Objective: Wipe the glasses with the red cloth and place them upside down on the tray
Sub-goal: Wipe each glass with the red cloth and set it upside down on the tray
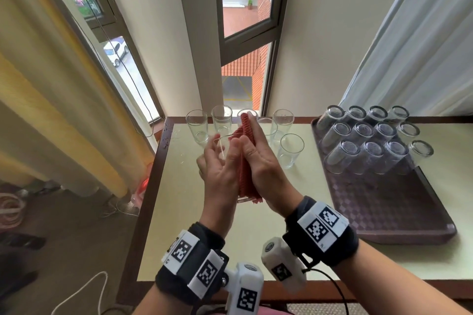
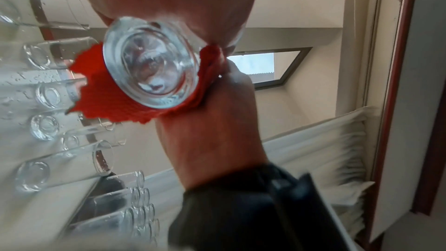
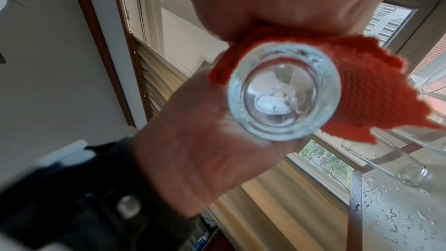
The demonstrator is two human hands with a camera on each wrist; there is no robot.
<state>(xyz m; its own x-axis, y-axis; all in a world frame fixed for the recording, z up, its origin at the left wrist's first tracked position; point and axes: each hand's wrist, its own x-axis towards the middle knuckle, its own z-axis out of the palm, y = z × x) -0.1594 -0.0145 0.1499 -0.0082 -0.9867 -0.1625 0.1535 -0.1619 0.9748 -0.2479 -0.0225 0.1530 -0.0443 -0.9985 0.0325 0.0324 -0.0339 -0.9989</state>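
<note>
**One glass in the cloth, tray waiting to my right**

My left hand (image 1: 220, 161) cups the glass (image 2: 150, 64) while my right hand (image 1: 263, 166) presses the red cloth (image 1: 245, 135) flat against its side. The glass is held above the tabletop (image 1: 294, 207), base toward me and mouth toward the far edge. The tray (image 1: 399, 207) of upturned glasses lies along the right edge, nearer my right hand; five unwiped glasses (image 1: 290, 149) stand at the far edge.
</note>
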